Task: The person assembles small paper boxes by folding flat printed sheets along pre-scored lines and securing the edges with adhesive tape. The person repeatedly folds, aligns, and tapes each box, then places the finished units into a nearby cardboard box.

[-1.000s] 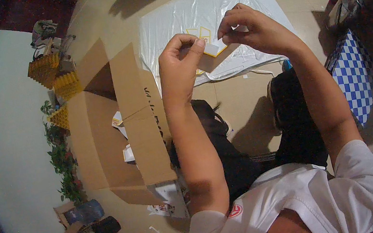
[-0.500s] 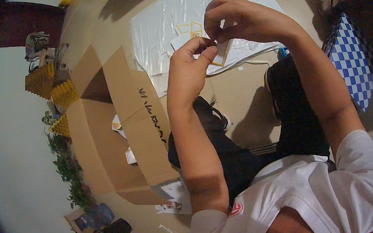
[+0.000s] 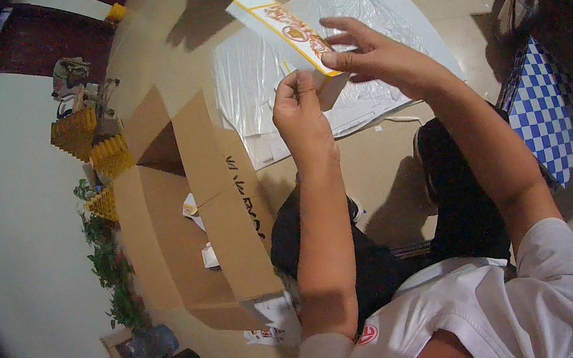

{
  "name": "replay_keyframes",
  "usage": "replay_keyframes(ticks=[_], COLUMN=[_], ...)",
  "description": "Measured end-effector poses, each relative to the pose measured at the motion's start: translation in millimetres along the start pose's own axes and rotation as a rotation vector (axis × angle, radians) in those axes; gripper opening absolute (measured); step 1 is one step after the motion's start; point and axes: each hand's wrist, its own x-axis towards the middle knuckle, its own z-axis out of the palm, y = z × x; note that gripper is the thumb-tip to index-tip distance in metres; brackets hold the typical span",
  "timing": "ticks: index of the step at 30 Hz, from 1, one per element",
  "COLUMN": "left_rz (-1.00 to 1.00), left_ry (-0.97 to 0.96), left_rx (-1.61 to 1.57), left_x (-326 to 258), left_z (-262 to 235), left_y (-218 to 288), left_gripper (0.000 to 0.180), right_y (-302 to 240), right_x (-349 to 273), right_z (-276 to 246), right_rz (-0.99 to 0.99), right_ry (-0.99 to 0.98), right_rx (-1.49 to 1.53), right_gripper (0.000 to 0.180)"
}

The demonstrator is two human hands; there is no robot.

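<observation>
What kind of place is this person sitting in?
Probably a room at home used for packing work: a big open cardboard box on the bare floor, a clear plastic sheet spread out, and a checkered cloth nearby.

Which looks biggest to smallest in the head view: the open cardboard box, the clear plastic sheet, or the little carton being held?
1. Plastic sheet and cardboard box: similar spread, and the fisheye bends both, so no firm order.
2. Small carton, clearly smallest, held by the left hand and right hand.
</observation>
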Motion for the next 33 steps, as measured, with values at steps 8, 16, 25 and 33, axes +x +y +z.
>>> replay_keyframes(ticks=[8,16,25,33], left_rz=[0.027,0.044,-0.063,-0.019], left_ry=[-0.006,-0.087,-0.247,-0.26], left_rx=[-0.168,-0.303,-0.249,-0.249], left_x=[-5.1,-2.9,-2.6,-7.1], left_z=[11.7,10.9,-1.2,3.3], left_y=[0.1,12.0,21.0,32.5], left_gripper=[0.022,0.019,0.027,0.028], right_y=[6.0,5.3,-6.4,-5.6], right_x=[2.8,6.2,-1.0,1.1], right_z=[6.0,6.7,7.3,8.4], right_rz=[-0.123,-0.357,-0.323,-0.417], right_ry=[-0.038,0.039,-0.081,-0.099], right_rx=[0.021,-0.068,0.216,0.365], right_gripper=[0.067,0.05,0.034,0.021])
